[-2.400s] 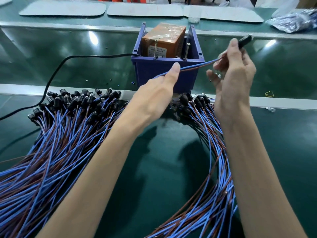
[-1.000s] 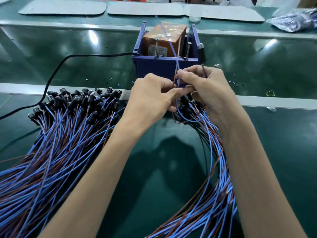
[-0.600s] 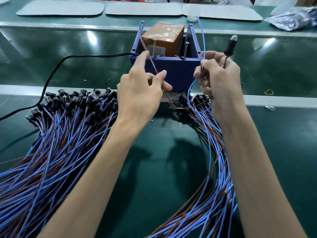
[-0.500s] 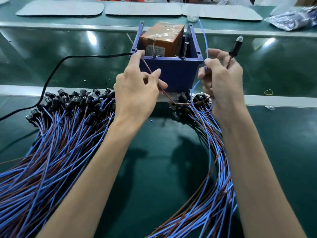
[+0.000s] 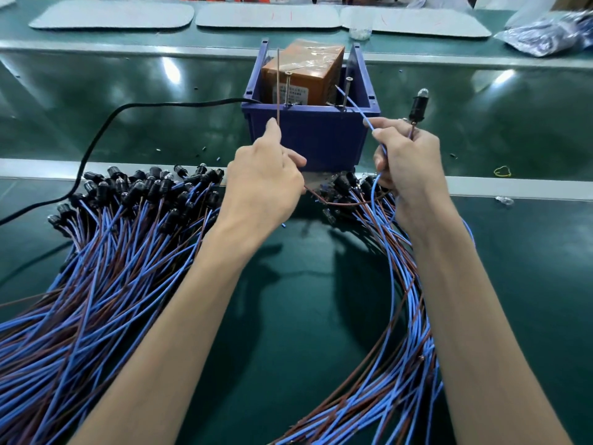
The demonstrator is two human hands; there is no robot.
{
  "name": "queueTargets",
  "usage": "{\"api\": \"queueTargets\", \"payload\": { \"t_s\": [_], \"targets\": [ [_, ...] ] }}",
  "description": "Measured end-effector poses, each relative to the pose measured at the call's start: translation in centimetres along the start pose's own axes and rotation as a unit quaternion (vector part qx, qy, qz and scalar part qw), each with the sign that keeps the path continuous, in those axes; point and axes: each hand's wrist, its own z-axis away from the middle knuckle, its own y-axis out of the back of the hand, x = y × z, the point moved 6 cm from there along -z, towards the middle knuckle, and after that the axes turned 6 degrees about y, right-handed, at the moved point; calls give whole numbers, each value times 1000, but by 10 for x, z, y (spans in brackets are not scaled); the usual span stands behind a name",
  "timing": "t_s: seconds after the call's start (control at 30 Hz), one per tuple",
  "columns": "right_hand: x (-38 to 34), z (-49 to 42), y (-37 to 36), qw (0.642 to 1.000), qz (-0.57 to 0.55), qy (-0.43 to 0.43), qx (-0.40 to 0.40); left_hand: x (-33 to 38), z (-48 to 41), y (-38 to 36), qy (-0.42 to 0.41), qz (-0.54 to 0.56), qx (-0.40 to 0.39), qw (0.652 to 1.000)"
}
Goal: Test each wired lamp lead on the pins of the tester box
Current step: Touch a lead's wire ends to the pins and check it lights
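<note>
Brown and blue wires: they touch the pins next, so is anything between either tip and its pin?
Nothing visible. The brown wire stands just left of the left pin, open air between; the blue wire crosses the right pin.

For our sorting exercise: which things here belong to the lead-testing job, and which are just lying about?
Job: tester box, its pins, brown wire pinched in left hand, blue wire and lamp held by right hand, piles of leads.
Lying about: yellow loop, loose bulb, plastic bag, grey mats.
</note>
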Motion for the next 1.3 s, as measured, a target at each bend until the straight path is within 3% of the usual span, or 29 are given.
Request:
{"api": "queueTargets", "payload": {
  "t_s": [0.3,0.73,1.3],
  "targets": [
    [4,-1,0,1000,-18,-5,-7,-2,5,-7,29,-21,-61,997],
    [5,-2,1,1000,11,6,-2,-1,4,-8,28,-39,-67,997],
    [5,-4,1,996,56,39,-53,6,8,-6,12,-53,-71,996]
  ]
}}
